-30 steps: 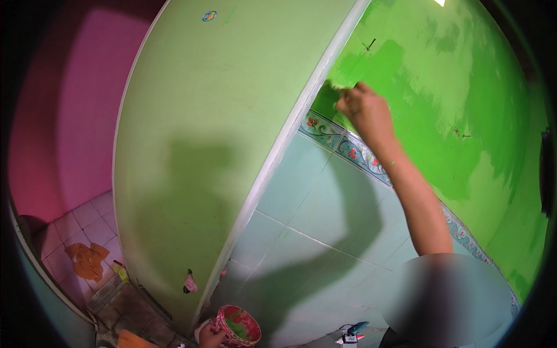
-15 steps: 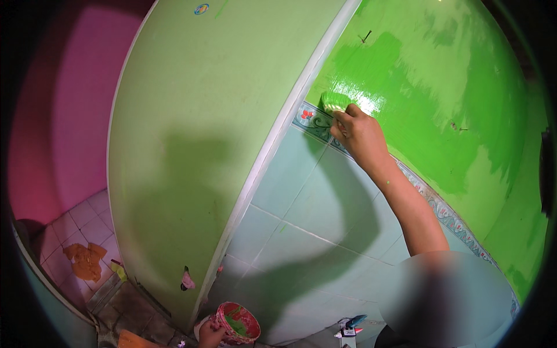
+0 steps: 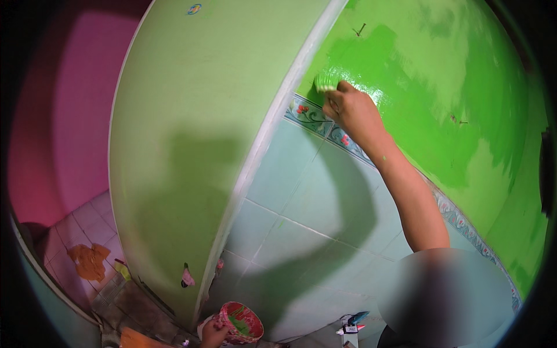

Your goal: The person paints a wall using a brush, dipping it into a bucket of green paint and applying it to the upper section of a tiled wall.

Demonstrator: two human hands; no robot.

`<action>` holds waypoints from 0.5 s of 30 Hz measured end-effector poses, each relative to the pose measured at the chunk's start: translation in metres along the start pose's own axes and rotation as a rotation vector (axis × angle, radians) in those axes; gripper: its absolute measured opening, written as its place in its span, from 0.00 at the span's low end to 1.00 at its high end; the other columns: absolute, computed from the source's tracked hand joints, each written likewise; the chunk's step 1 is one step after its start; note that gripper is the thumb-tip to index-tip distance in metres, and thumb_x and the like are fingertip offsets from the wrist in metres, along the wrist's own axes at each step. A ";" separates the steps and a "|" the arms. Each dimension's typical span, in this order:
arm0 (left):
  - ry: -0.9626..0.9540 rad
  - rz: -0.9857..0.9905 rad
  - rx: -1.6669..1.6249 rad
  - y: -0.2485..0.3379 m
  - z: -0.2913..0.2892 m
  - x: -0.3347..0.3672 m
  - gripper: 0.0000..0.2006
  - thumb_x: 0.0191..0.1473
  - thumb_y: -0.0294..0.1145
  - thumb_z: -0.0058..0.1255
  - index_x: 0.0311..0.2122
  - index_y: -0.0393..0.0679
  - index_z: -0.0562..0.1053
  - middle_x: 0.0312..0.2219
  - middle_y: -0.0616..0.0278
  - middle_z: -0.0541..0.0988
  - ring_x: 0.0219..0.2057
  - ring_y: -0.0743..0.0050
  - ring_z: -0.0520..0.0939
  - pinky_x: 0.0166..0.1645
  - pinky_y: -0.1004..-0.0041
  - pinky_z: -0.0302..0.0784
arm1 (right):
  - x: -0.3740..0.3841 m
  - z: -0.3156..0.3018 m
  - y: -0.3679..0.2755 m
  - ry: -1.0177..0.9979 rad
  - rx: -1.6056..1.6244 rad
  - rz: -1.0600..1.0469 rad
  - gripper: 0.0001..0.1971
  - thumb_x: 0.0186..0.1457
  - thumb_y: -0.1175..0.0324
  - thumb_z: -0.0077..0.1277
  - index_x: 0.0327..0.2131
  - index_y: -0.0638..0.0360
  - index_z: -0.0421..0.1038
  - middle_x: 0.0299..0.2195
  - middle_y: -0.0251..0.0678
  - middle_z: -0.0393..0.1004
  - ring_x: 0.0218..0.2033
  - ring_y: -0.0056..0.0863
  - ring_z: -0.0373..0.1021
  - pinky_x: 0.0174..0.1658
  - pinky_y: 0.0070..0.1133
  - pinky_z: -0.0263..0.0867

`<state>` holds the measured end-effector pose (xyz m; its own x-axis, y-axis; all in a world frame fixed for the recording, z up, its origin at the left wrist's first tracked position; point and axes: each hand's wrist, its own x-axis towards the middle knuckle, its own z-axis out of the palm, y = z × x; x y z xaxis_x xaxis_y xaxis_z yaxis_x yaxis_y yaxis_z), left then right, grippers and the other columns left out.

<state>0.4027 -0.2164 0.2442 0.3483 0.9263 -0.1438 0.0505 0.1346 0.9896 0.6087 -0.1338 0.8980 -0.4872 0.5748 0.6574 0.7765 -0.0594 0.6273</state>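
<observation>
My right hand (image 3: 355,111) is closed round the handle of a paintbrush (image 3: 328,82), whose bristles are loaded with bright green paint. The bristles lie against the green wall (image 3: 400,93), just above a flowered tile border (image 3: 310,117) and close to a white corner strip (image 3: 290,81). Wet paint shines around the brush, while paler patches show higher up. Low in the view, my left hand (image 3: 214,334) grips the rim of a red, paint-smeared bucket (image 3: 253,320) with green paint inside. The fingers inside or behind the rim are partly hidden.
Nails (image 3: 360,30) stick out of the green wall. Pale blue tiles (image 3: 290,191) cover its lower part. A light green panel (image 3: 180,87) stands at the left. Small items (image 3: 350,329) sit at the bottom, and an orange cloth (image 3: 89,261) lies on the left floor.
My right hand and the brush have moved slightly up and left, away from the tile border. My left hand still holds the bucket. The view has shifted a little.
</observation>
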 end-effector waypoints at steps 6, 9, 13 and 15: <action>0.036 0.012 0.126 0.018 -0.007 -0.014 0.12 0.47 0.40 0.59 0.29 0.43 0.73 0.20 0.67 0.73 0.23 0.78 0.73 0.30 0.74 0.70 | 0.017 -0.036 -0.006 0.043 0.274 0.167 0.10 0.46 0.67 0.53 0.27 0.65 0.77 0.19 0.45 0.72 0.21 0.37 0.70 0.29 0.29 0.68; 0.010 0.030 0.086 0.011 -0.005 -0.009 0.12 0.46 0.39 0.60 0.28 0.42 0.74 0.20 0.66 0.74 0.24 0.78 0.74 0.29 0.74 0.70 | 0.045 -0.037 0.023 -0.080 0.328 0.319 0.12 0.48 0.64 0.53 0.26 0.65 0.77 0.17 0.45 0.73 0.19 0.34 0.70 0.28 0.26 0.68; -0.037 0.004 0.045 -0.006 -0.007 -0.007 0.12 0.45 0.37 0.61 0.27 0.40 0.73 0.22 0.65 0.75 0.25 0.77 0.75 0.30 0.74 0.70 | 0.094 -0.046 0.061 0.034 0.128 0.237 0.13 0.48 0.62 0.52 0.29 0.62 0.78 0.17 0.43 0.73 0.20 0.33 0.71 0.28 0.27 0.68; -0.035 -0.142 0.051 0.014 -0.013 -0.013 0.11 0.44 0.35 0.60 0.25 0.40 0.71 0.23 0.65 0.76 0.26 0.77 0.75 0.30 0.74 0.70 | 0.109 -0.051 0.073 0.123 0.067 0.188 0.13 0.48 0.61 0.52 0.27 0.62 0.78 0.19 0.47 0.73 0.22 0.39 0.73 0.30 0.30 0.69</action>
<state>0.3869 -0.2220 0.2597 0.3665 0.8865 -0.2826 0.1490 0.2440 0.9583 0.5922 -0.1171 1.0364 -0.3730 0.4550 0.8086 0.8812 -0.0993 0.4623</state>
